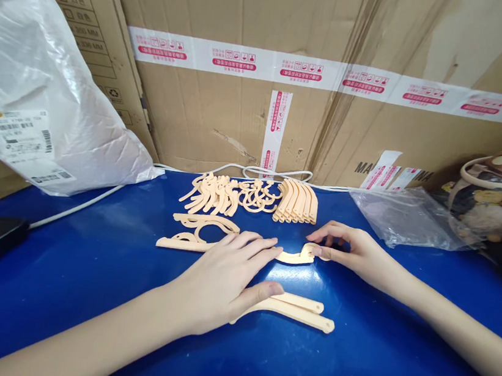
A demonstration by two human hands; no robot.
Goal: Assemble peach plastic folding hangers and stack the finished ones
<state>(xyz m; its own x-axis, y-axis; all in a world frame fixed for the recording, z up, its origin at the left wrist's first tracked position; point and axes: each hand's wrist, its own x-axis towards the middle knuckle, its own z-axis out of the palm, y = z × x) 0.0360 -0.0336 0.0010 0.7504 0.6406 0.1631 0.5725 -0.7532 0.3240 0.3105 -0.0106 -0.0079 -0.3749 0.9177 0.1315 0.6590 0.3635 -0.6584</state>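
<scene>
My left hand lies flat with fingers outstretched over beige plastic pieces that look like folding hanger parts. Its fingertips rest by a curved beige piece, and its palm hides part of what lies beneath. Between thumb and fingers of my right hand is the right end of that piece, where a small beige hook seems to sit. Two loose hanger arms stick out under my left thumb. Left of that hand lie other hanger parts, some with curved hooks.
Behind my hands, several hanger arms are stacked beside piles of hooks and short arms. A clear plastic bag lies right, a white parcel bag left. Cardboard boxes wall the back. A white cable crosses the blue table.
</scene>
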